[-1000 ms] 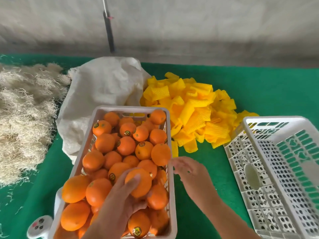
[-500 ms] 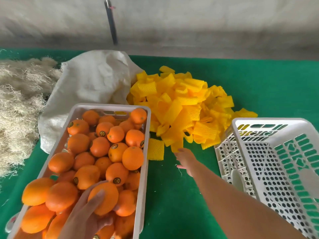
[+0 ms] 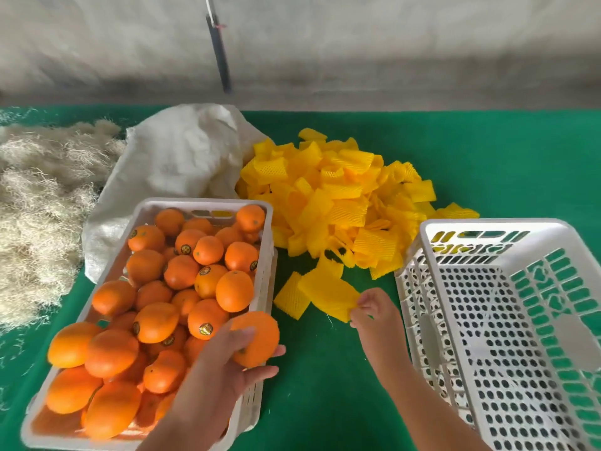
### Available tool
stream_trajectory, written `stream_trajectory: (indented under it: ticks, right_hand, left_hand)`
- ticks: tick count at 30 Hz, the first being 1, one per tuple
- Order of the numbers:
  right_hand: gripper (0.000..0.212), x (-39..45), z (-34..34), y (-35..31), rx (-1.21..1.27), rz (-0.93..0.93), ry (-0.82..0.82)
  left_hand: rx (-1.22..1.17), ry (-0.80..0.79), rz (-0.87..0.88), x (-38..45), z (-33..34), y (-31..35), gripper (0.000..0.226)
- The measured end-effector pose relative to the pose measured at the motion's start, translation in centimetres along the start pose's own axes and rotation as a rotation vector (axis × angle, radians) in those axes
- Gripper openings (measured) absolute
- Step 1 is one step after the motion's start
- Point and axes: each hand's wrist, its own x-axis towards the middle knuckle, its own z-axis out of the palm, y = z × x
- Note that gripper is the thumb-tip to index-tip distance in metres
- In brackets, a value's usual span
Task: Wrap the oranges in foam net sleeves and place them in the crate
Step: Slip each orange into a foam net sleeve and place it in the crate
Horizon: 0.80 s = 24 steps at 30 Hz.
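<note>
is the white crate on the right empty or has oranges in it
Empty: the white perforated plastic crate on the right shows only its bare holed floor and walls, no oranges.

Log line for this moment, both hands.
left hand holds orange | right hand pinches foam sleeve | empty crate waiting

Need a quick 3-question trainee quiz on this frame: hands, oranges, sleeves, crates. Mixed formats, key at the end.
1. True or false: the right-hand crate already holds wrapped oranges.
2. Multiple choice: what does the right hand pinch? A) an orange B) a yellow foam net sleeve C) the white sack
3. Fill in: the left hand holds an ____ over the near right corner of the full crate.

Key
1. False: no oranges show in it.
2. B: it pinches the sleeve's edge, just in front of the sleeve pile.
3. orange
</note>
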Motion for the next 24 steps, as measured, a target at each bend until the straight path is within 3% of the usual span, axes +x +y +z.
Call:
stream_trajectory:
  ticks: [6, 11, 14, 17, 20, 24]
  right_hand:
    - [0.018, -3.5, -2.8, -1.7, 0.046, -0.125, -0.141]
    - [0.049, -4.9, -4.5, -2.6, 0.0, -0.204, -0.169]
    - [0.063, -5.3, -5.1, -3.2, -0.038, -0.216, -0.176]
    - [0.078, -6.0, -5.6, -3.6, -0.171, -0.353, -0.176]
    - [0.074, -7.0, -5.8, -4.6, -0.211, -0.483, -0.232]
    - [0.056, -7.8, -5.5, -5.7, -0.33, -0.499, -0.048]
  left_hand:
    - [0.09, -0.115, -0.043, -0.2, 4.3, 0.4, 0.073]
    - [0.265, -0.252, -0.019, -1.0, 5.9, 1.1, 0.061]
    - [0.287, -0.272, -0.044, -1.7, 6.5, 1.8, 0.067]
    - [0.312, -0.337, -0.078, -2.3, 6.4, 2.2, 0.07]
    - [0.32, -0.379, -0.089, -2.8, 6.2, 2.4, 0.064]
    - [0.355, -0.365, -0.024, -3.6, 5.4, 2.7, 0.062]
